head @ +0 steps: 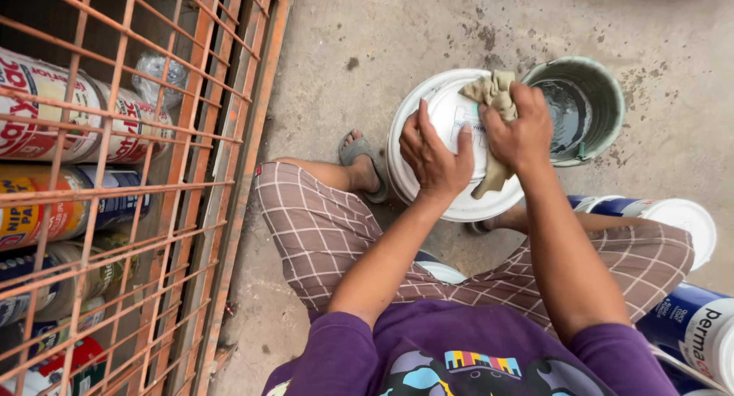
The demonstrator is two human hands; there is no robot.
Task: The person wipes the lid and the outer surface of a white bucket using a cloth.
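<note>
Labelled paint cans [53,113] lie stacked behind the orange grille; blue-and-white cans [688,319] stand at right.

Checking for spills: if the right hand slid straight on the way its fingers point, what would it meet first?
The right hand, pressing a tan rag on the white bucket lid, points up-left; it would likely run over the rag and lid to bare concrete floor, not the water pail.
</note>
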